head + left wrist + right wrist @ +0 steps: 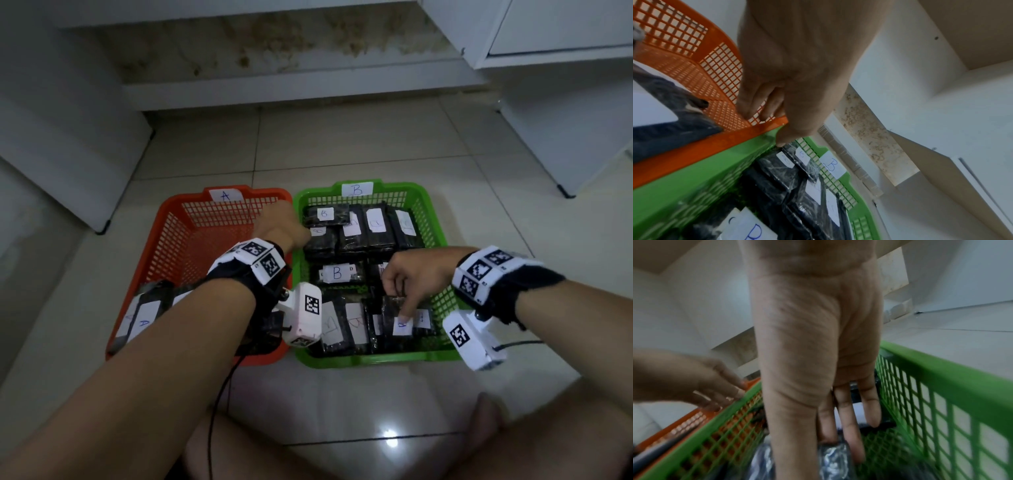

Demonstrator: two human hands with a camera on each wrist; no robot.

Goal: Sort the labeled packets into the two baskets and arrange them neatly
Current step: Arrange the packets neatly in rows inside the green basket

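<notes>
An orange basket tagged A stands left of a green basket tagged B on the tiled floor. Black packets with white A labels lie in the near left of the orange one. Several black B packets fill the green one. My left hand hangs over the two adjoining rims at the far side. Its fingers lie loosely against the orange wall and its thumb tip touches a packet. My right hand reaches into the green basket's near right and pinches a packet between thumb and fingers.
White cabinet bases stand at the left and right, and a low stained step runs along the back. Pale floor tiles lie beyond the baskets. A black cable trails toward me, and my legs are at the bottom edge.
</notes>
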